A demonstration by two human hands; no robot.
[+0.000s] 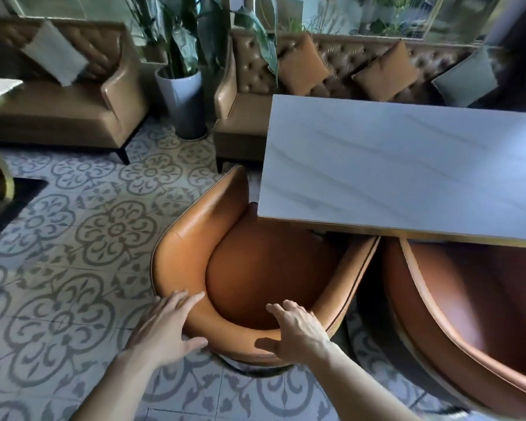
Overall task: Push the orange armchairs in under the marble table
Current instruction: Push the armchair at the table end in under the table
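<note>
Pressure should be even: left grip, fingers spread flat, rests on the back rim of the near armchair; right grip clasps that rim. Its seat front sits under the tabletop at 1 o'clock; steer clear of the second armchair at 3 o'clock.

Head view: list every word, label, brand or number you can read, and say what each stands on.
None. No writing shows on the marble table, the near orange armchair, the second orange armchair, the sofa cushions or the plant pot.
</note>
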